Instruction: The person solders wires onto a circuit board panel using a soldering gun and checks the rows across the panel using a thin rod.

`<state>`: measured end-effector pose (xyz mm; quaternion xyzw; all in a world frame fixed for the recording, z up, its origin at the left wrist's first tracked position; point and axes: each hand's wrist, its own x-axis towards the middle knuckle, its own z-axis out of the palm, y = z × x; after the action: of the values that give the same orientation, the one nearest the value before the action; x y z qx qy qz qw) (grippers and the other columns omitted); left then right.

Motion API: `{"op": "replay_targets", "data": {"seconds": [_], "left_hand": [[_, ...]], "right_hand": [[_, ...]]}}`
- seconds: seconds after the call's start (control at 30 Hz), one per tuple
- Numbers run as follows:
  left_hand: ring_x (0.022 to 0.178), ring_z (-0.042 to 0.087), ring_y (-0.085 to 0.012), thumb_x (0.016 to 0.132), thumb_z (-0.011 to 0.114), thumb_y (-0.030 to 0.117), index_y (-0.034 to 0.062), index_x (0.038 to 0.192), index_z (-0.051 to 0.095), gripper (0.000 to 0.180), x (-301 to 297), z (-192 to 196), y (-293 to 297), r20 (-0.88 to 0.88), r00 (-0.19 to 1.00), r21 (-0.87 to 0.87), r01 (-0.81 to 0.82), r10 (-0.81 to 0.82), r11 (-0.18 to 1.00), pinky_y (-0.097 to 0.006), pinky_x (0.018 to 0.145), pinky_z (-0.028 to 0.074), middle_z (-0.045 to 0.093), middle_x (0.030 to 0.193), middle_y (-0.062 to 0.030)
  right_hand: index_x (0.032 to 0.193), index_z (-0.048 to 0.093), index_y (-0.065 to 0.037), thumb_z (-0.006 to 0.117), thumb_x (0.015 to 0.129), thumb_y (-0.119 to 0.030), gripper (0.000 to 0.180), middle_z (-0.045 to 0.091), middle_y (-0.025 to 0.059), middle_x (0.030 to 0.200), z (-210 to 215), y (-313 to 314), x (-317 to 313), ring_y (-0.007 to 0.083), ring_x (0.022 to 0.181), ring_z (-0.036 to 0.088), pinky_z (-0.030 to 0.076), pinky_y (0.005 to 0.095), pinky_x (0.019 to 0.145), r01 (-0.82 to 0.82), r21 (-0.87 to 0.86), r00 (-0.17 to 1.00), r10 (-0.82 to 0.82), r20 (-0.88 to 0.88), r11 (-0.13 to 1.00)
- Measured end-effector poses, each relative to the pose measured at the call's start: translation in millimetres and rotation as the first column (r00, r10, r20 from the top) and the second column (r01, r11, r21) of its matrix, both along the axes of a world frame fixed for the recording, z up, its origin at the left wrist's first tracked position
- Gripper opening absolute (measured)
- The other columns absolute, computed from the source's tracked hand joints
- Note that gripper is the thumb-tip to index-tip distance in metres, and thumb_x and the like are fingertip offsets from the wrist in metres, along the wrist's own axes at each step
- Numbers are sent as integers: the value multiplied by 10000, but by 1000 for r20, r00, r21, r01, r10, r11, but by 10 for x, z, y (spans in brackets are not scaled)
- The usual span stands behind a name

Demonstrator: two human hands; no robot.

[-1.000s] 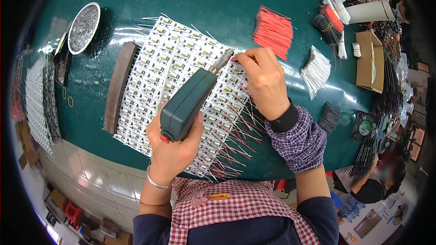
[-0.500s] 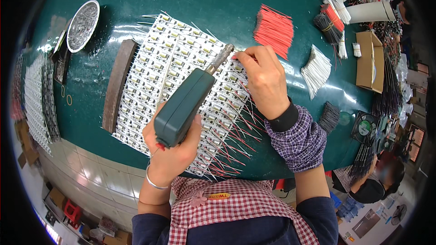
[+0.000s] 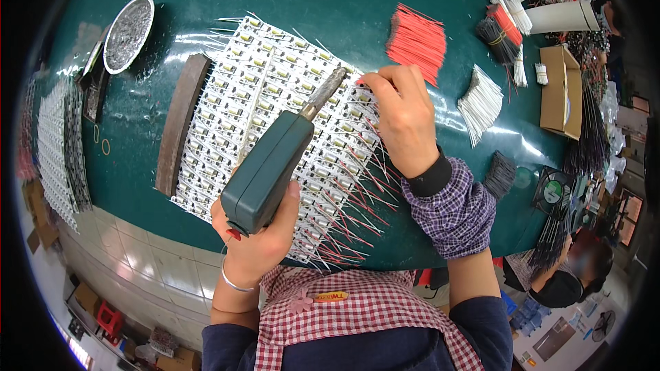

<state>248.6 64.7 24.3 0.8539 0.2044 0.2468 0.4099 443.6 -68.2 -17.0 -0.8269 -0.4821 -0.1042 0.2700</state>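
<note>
My left hand (image 3: 258,251) is wrapped round a dark green soldering gun (image 3: 269,168). Its grey metal tip points up and right, above a panel of small white circuit boards (image 3: 230,89) dotted with components. At the panel's upper right corner my right hand (image 3: 405,120) has its thumb and forefinger pinched on a thin red wire (image 3: 359,82), of which only the end shows. A small gap separates the tip from those fingers. Red and white wires (image 3: 364,196) stick out along the panel's right edge.
A brown curved bar (image 3: 180,127) lies along the panel's left side. Farther left are a silver bowl (image 3: 128,34) and stacked board panels (image 3: 58,144). Red wires (image 3: 416,45), white wires (image 3: 480,105), dark wires (image 3: 500,175) and a cardboard box (image 3: 559,96) lie to the right. Another person sits at lower right.
The soldering gun has drawn back a little toward the lower left, its tip now farther from my right fingers. My right hand stays pinched at the corner, almost in place.
</note>
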Motion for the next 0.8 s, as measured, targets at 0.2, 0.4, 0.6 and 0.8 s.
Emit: {"op": "replay_targets", "data": {"seconds": [0.2, 0.4, 0.6, 0.8], "left_hand": [[599, 619, -207, 771, 763, 22, -4, 867, 702, 117, -73, 2, -23, -36, 999, -80, -41, 38, 996, -301, 561, 481, 673, 813, -78], [638, 636, -195, 777, 728, -19, -27, 925, 684, 155, -41, -6, -10, -25, 1000, -259, -16, 10, 966, -291, 623, 506, 675, 837, -112], [640, 615, -188, 779, 715, -24, -28, 948, 675, 174, -15, -12, -5, -51, 999, -291, -3, -12, 957, -287, 603, 491, 657, 830, -110], [590, 578, -218, 774, 717, -14, -7, 901, 666, 136, -19, -39, -13, -96, 995, -293, -19, -10, 956, -311, 565, 468, 611, 773, -101]], "right_hand": [[991, 660, 16, 642, 708, 54, 286, 585, 111, 910, 40, -42, -156, 268, 869, 565, 499, 351, 705, -21, 10, 999, 21, -35, 1000], [993, 684, -4, 664, 698, 109, 316, 616, 105, 912, -2, -7, -189, 271, 843, 590, 504, 356, 708, -8, 36, 998, 10, -64, 999], [982, 651, 26, 625, 705, 68, 281, 577, 113, 918, -26, -4, -184, 275, 867, 555, 496, 357, 722, -28, 9, 999, 28, -43, 1000], [973, 648, 26, 622, 698, 70, 280, 574, 113, 918, -34, 5, -184, 277, 863, 552, 492, 358, 716, -31, 17, 999, 32, -32, 999]]}}
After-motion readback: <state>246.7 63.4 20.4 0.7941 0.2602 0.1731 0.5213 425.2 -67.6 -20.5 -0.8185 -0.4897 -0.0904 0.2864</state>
